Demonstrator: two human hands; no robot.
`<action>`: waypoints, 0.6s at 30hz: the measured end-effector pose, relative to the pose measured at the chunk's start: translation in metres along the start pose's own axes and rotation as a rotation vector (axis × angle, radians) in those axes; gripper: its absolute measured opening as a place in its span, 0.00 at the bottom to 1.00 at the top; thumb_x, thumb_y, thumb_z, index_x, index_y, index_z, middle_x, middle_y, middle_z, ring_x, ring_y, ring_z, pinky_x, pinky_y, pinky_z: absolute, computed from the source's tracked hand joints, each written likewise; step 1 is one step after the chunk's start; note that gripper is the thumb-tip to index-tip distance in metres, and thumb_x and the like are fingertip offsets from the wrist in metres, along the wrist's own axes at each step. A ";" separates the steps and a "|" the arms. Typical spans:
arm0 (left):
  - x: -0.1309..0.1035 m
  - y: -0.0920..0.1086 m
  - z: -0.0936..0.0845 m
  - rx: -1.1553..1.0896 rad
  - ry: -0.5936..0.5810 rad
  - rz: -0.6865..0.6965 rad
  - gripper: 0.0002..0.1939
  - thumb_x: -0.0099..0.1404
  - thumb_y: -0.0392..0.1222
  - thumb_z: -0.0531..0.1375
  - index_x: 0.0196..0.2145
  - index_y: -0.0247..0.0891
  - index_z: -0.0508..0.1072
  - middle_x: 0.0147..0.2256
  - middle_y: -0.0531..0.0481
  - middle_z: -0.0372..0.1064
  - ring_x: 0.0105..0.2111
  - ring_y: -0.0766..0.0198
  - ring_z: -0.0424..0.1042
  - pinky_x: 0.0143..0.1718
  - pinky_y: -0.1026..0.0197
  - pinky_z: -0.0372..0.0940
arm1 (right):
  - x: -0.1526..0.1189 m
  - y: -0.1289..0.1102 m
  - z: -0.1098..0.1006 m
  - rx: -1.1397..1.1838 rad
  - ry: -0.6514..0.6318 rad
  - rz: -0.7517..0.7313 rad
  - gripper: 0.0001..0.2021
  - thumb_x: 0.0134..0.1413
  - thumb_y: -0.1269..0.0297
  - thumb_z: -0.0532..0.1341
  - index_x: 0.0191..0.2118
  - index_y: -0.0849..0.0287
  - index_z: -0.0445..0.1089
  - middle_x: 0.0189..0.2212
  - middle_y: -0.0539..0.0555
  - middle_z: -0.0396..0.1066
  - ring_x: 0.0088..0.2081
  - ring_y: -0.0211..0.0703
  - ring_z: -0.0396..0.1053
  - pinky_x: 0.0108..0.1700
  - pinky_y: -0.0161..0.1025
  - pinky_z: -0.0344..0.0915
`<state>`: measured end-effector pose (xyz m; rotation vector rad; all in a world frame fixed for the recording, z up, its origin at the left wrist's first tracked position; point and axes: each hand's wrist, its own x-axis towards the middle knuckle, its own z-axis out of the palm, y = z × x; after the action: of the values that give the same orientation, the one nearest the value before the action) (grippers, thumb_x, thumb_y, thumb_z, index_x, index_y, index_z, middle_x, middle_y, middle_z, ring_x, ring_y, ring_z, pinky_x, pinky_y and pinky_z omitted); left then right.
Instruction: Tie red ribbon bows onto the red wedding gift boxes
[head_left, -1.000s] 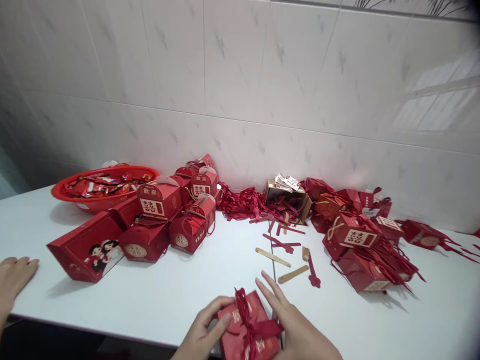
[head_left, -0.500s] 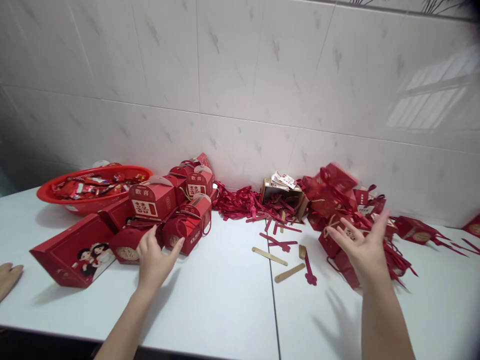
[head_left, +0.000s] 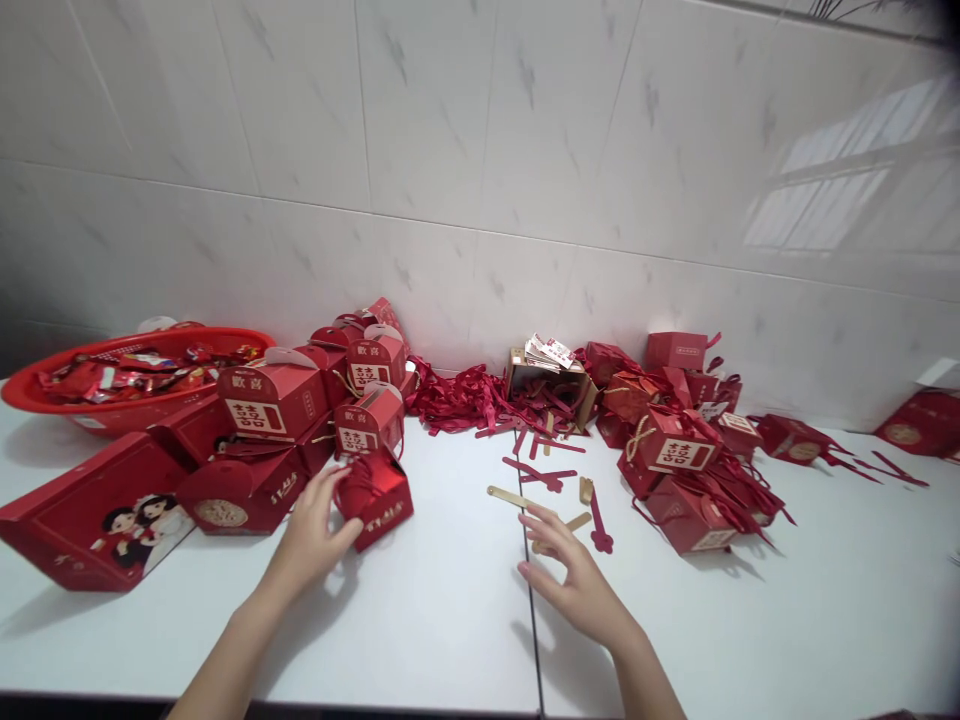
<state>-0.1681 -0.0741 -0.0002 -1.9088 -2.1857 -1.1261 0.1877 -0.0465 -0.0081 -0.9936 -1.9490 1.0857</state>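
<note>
My left hand (head_left: 311, 535) grips a small red gift box (head_left: 386, 512) by its left side, the thumb in front and the fingers behind; the box looks slightly tilted. Other red gift boxes (head_left: 274, 400) stand stacked behind and left of that hand. My right hand (head_left: 576, 580) is open with its fingers apart and holds nothing. It hovers by the table seam, close to gold strips (head_left: 514, 496) and a dark red strip with a flower-shaped end (head_left: 600, 525). One gold strip is partly hidden behind its fingers.
A red plastic basket (head_left: 150, 412) of wrapped sweets stands at the far left. Against the tiled wall lie a heap of red ribbons (head_left: 457, 395) and an open carton (head_left: 583, 400) with cards on top. A pile of closed red boxes (head_left: 679, 445) sits to the right.
My left hand has taken hold of a small red box at the stack's front right. My right hand has moved left, from the right pile to the gold strips. The view has shifted right.
</note>
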 end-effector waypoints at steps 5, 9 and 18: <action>-0.046 0.047 0.002 -0.274 -0.348 0.235 0.32 0.57 0.32 0.54 0.60 0.45 0.57 0.64 0.43 0.48 0.62 0.49 0.53 0.59 0.45 0.56 | 0.004 -0.004 0.029 0.051 -0.011 0.023 0.34 0.52 0.55 0.62 0.63 0.44 0.49 0.64 0.54 0.49 0.63 0.52 0.49 0.59 0.54 0.58; -0.072 0.075 0.001 -0.425 -0.285 0.316 0.21 0.59 0.29 0.52 0.46 0.48 0.73 0.64 0.49 0.49 0.61 0.51 0.54 0.57 0.48 0.59 | 0.006 -0.010 0.038 0.091 0.001 -0.011 0.35 0.50 0.54 0.63 0.62 0.41 0.50 0.61 0.49 0.55 0.62 0.52 0.54 0.60 0.52 0.58; -0.097 0.058 -0.017 -0.440 -0.483 0.273 0.24 0.55 0.32 0.57 0.48 0.51 0.71 0.65 0.50 0.46 0.65 0.47 0.42 0.57 0.39 0.54 | 0.124 0.015 0.005 -0.144 0.246 -0.035 0.13 0.59 0.58 0.54 0.43 0.59 0.70 0.45 0.58 0.69 0.47 0.50 0.68 0.50 0.53 0.66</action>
<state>-0.1004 -0.1665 -0.0039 -2.8220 -1.8696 -1.2786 0.1296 0.0634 0.0004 -1.1099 -1.8542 0.7715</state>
